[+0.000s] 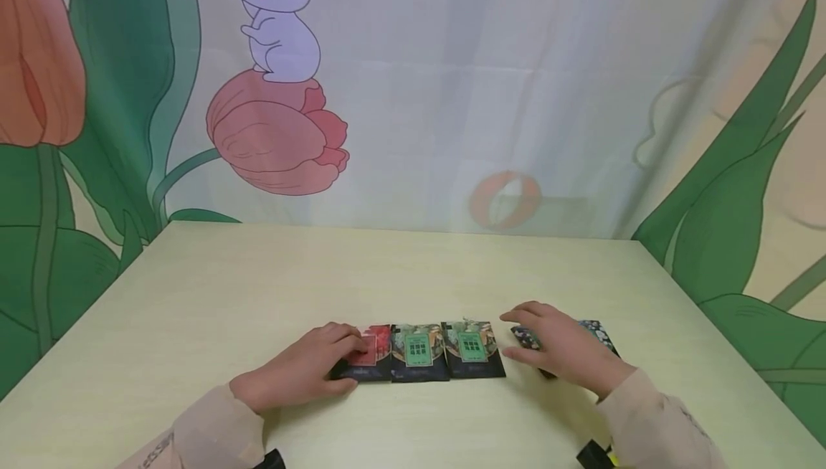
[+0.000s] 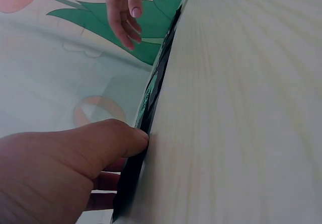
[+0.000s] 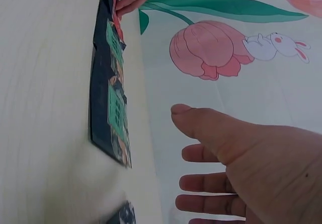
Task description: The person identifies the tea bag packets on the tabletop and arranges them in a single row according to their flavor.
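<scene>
Three flat tea sachets lie side by side on the table. At the left end is a red and black sachet (image 1: pixel 382 368), partly covered by my left hand (image 1: pixel 310 363); its fingers rest on the face and the thumb is by the near edge. Two green-labelled sachets, a middle one (image 1: pixel 418 351) and a right one (image 1: pixel 472 348), continue the row. My right hand (image 1: pixel 560 346) is just beyond the row's right end, fingers spread and relaxed, holding nothing. It partly hides a dark floral-patterned sachet (image 1: pixel 600 331) behind it.
The pale wood-grain table (image 1: pixel 413 275) runs back to a printed curtain (image 1: pixel 413 117) with tulips, leaves and a white rabbit. Black straps or devices show by both wrists at the bottom of the head view.
</scene>
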Available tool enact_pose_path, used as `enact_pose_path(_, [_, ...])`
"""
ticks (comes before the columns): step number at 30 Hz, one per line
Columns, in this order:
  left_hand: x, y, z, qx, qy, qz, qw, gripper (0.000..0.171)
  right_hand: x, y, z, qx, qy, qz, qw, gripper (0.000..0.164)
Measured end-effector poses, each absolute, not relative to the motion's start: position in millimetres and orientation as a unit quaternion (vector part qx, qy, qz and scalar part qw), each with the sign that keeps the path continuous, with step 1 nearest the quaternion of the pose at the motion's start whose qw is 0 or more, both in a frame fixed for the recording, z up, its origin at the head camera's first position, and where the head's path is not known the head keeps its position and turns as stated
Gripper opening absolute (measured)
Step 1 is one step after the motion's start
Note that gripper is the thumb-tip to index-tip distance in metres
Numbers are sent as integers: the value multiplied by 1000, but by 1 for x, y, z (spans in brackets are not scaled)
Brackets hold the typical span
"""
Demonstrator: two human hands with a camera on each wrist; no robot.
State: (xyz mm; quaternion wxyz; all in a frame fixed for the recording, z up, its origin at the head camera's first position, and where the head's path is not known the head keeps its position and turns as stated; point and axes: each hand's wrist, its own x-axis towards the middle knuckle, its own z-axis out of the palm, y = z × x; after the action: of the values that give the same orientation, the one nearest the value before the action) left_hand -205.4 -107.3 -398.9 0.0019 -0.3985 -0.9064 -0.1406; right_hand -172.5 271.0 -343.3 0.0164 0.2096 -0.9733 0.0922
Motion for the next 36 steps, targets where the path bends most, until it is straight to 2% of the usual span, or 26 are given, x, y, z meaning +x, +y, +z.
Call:
enact_pose_path(12, [-205, -107, -400, -397, -907, -136, 0, 42, -170, 298, -366, 170, -980, 102, 15, 39])
enact_pose_path(24, [-205, -108, -399, -403, -904, -139, 14, 41, -167, 326, -373, 148, -985, 89, -24, 55])
enact_pose_path(36, [-204, -107, -399, -403, -905, -137, 14, 41, -167, 330, -375, 189, -979, 70, -28, 56])
